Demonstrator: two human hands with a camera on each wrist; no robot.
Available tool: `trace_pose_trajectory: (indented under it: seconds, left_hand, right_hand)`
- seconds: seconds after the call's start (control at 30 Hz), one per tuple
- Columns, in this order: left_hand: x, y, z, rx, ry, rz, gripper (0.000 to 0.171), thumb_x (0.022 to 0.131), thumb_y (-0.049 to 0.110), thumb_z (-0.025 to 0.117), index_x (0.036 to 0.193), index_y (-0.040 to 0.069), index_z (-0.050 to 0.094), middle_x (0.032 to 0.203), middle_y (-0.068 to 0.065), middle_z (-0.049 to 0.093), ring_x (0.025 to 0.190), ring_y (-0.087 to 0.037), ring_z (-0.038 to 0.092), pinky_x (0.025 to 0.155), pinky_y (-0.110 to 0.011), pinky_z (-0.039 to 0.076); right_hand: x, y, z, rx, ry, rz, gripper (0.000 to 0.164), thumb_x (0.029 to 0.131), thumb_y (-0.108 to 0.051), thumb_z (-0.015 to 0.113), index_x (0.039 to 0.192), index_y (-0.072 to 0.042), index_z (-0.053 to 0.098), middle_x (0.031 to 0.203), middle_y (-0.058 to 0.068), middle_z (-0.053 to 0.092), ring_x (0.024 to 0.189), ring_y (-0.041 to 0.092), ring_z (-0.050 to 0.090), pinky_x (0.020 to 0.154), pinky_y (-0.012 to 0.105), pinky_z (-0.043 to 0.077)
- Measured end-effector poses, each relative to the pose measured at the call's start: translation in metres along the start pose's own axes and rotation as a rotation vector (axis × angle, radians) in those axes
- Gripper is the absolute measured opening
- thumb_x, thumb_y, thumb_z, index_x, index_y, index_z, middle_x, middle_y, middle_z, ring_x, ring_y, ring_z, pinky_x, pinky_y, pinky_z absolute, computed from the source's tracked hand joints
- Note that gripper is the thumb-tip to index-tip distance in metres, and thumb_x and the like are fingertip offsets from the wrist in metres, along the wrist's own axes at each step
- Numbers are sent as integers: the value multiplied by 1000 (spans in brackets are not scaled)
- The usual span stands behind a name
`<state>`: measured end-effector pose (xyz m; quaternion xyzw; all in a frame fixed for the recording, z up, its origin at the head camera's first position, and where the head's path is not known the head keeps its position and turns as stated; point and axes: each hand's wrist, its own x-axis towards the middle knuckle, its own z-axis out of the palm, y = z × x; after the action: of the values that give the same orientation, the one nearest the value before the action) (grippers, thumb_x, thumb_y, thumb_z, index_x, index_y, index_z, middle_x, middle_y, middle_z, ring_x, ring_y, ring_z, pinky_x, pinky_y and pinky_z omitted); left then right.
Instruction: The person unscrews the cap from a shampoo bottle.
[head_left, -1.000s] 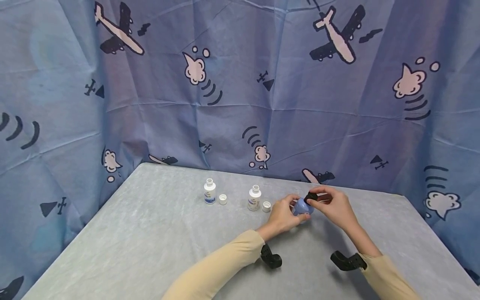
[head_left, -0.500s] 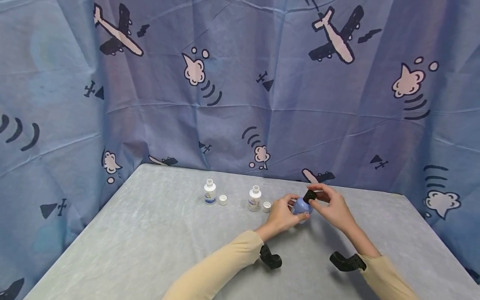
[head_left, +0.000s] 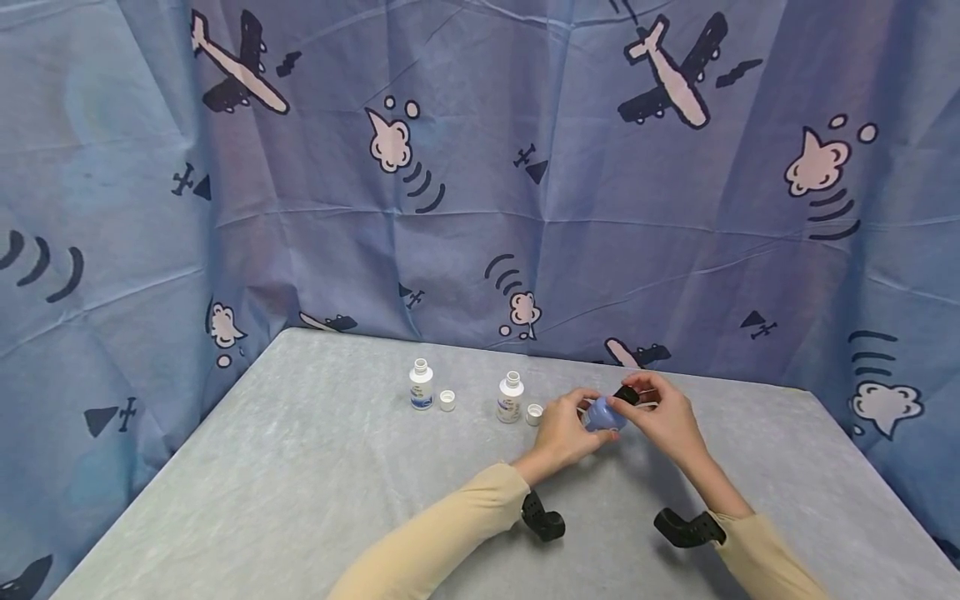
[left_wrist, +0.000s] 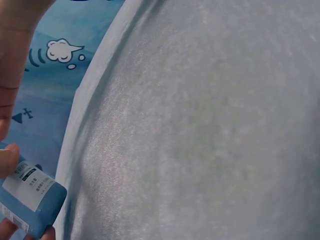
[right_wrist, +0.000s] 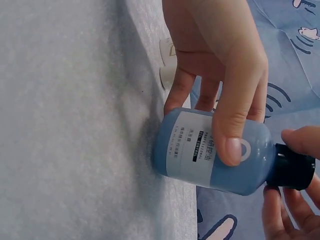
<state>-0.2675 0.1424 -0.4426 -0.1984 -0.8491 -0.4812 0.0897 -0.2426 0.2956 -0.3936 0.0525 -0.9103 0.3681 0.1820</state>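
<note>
A blue bottle with a white printed label is gripped by my left hand, thumb across the label and fingers behind. The bottle leans towards the right, and its base is close to the table in the right wrist view. On its neck sits a ribbed black cap. My right hand pinches this cap between thumb and fingers. The left wrist view catches only the lower part of the blue bottle, with left fingertips around it.
Left of the hands, two white bottles stand uncapped on the grey table, each with a white cap lying beside it. A blue curtain printed with airplanes hangs behind and at the sides.
My right fingers have shifted around the black cap, the thumb coming over towards the bottle's shoulder. The left hand keeps its hold on the bottle, nearly still.
</note>
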Motion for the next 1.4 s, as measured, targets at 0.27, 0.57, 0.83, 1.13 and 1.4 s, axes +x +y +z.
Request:
trace_pose_trajectory:
  seconds: [0.27,0.57,0.83,1.13,1.4]
  left_hand:
    - [-3,0,1,-40,-18,-13,51,70,28,84,115,14,65,97,-4,73,77,-3,60,66,-11,40]
    - [-5,-3,0,-72,-58,-9,49,74,28,81,117,13,64,98,-4,73,77,0,59,66,-11,42]
    - [-4,-4,-5,-54,-85,5,51,75,29,80,121,13,63,99,-3,73,76,2,58,65,-10,42]
    - [0,-1,-4,-28,-7,-12,51,74,28,80,120,13,63,100,-5,71,77,-3,57,66,-12,39]
    - [-1,1,-3,-8,47,3,52,70,27,83,115,11,64,99,-6,72,82,-11,63,66,-12,38]
  right_hand:
    - [-2,4,-1,62,-25,-63,37,83,-16,75,115,-2,63,112,18,63,84,-14,51,71,8,47]
    - [-1,5,0,115,-84,-111,38,84,-3,70,119,3,59,115,22,60,100,33,64,76,4,45]
    - [-2,7,3,214,-116,-218,38,85,8,63,122,5,56,122,24,55,100,-14,51,82,2,43]
    - [-2,2,5,174,-62,-115,44,89,-11,67,128,1,52,126,20,55,97,-13,50,81,2,43]
    - [1,-2,3,57,10,78,45,84,-30,74,117,-5,58,102,13,60,77,-5,52,65,17,47]
